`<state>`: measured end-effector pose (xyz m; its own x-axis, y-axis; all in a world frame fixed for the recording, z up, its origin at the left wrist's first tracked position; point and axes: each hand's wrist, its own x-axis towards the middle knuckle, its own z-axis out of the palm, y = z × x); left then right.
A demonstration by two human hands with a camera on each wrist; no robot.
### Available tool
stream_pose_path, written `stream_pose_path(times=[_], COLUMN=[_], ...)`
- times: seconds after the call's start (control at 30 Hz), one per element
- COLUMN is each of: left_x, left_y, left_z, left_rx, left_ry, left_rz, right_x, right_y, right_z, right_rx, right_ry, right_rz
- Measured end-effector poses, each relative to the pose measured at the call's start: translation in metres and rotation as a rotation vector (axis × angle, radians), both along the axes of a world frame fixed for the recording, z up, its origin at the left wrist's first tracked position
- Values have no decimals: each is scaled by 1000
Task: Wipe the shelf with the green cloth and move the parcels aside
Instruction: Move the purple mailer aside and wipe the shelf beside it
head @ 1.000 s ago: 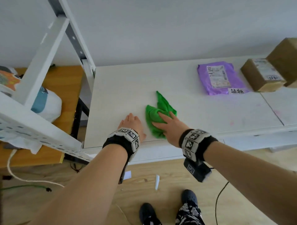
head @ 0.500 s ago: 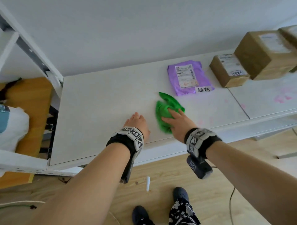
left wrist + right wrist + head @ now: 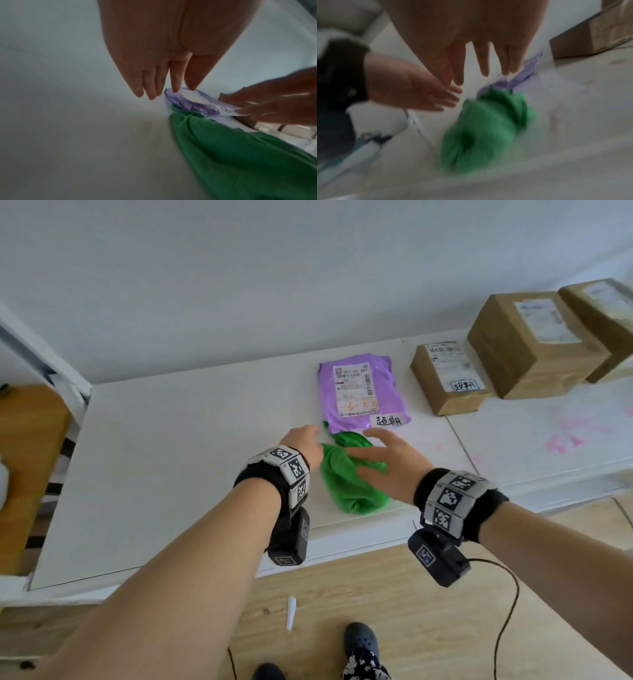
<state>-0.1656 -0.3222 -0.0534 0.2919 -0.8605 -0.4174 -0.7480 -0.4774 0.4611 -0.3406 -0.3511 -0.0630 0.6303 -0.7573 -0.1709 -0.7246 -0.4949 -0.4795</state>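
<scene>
The green cloth point(image 3: 349, 479) lies crumpled on the white shelf point(image 3: 178, 446), its far end touching the purple parcel point(image 3: 361, 392). My right hand point(image 3: 383, 457) hovers just above the cloth with straight, spread fingers and holds nothing. My left hand point(image 3: 305, 441) is raised left of the cloth, fingers straight and pointing at the parcel's near left corner. In the left wrist view the fingers point(image 3: 175, 86) reach the purple parcel point(image 3: 193, 102), beside the cloth point(image 3: 240, 155). The right wrist view is blurred: cloth point(image 3: 484, 128) below my fingers point(image 3: 484, 63).
A small brown box point(image 3: 448, 378) stands right of the purple parcel, with two larger brown boxes point(image 3: 527, 344) behind it on the right. Pink marks point(image 3: 565, 440) stain the right shelf panel. A white shelf post point(image 3: 41, 357) rises at the left. Wooden floor lies below.
My right hand has lifted off the cloth, which now lies against the purple parcel. My left hand left the shelf's front edge and moved forward and right. The view has shifted right.
</scene>
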Motion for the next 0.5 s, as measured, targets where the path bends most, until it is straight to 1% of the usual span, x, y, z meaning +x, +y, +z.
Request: stream_pose_path(times=[0.03,0.07,0.1,0.17,0.2,0.23,0.3,0.37,0.43,0.5], left_x=[-2,-4,-5,-8,-10,-12,-14,-15,-14,-11], left_y=[-6,-11,-17,-28,-34,-38,-47,-54,-58,-57], left_z=[1,0,-2,-6,-9,-11,-14,-17,-18,-19], left_rx=[-19,-40,-62,-95,-99,-94,-82,-74,-76,-104], left_ry=[52,102,148,231,267,298,352,386,403,387], left_rz=[31,61,87,130,150,167,205,229,239,230], right_x=[-1,-1,-1,4,6,10,17,25,30,34], right_y=[-12,-26,-41,-67,-77,-85,-95,-100,-102,-101], right_z=[8,14,19,22,21,19,14,8,4,2], right_rx=[-72,-115,-109,19,95,166,256,256,211,166], right_ry=[-64,-61,-16,112,149,149,92,87,92,69], right_rz=[-89,-163,-231,-334,-353,-358,-341,-320,-334,-352])
